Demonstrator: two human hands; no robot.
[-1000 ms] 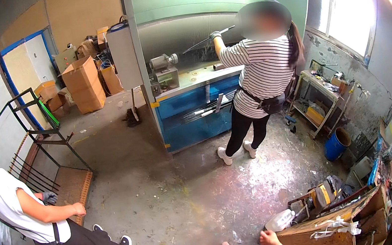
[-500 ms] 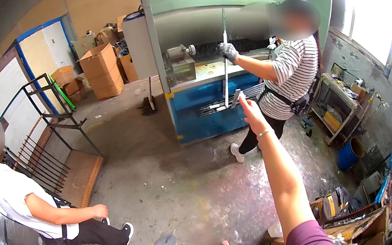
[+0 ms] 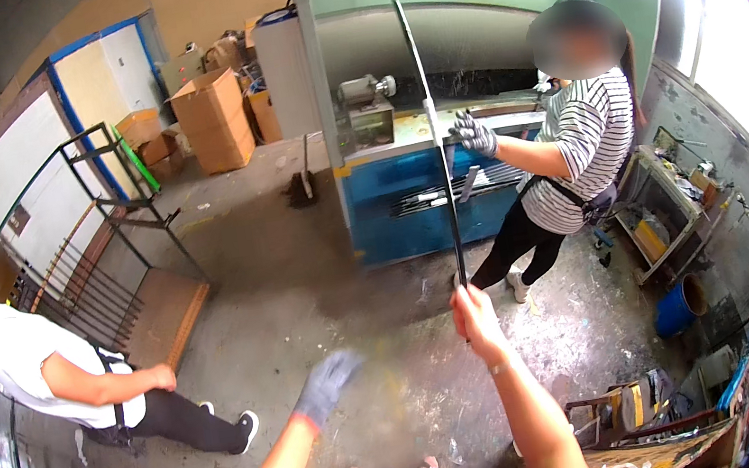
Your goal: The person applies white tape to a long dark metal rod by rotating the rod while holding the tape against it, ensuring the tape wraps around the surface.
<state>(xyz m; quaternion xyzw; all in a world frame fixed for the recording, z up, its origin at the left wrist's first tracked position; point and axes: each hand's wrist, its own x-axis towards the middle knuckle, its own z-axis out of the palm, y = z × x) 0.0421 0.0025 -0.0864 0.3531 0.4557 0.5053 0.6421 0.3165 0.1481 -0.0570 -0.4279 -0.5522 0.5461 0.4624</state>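
Observation:
My bare right hand [image 3: 478,320] is wrapped round the lower end of a long thin rod [image 3: 455,232]. The rod stands nearly upright, black below with a pale section partway up. My left hand [image 3: 331,386], in a grey glove, is raised over the floor with its fingers stretched out and slightly blurred; nothing shows in it. Beyond the rod, a co-worker in a striped shirt [image 3: 592,132] holds up a gloved hand [image 3: 473,132] with spread fingers, close beside the pale section. Whether that hand touches the rod I cannot tell.
Ahead is a green-walled booth with a blue front panel [image 3: 392,222], several rods and a motor [image 3: 364,90]. A person in white [image 3: 14,361] stands at left near a metal rack cart [image 3: 172,325]. Cluttered shelves [image 3: 654,214] and a blue bin [image 3: 680,306] are at right.
My right hand has closed on the rod, which has moved from the co-worker's grip toward me. The co-worker's gloved hand has opened. My left hand has risen and moved forward.

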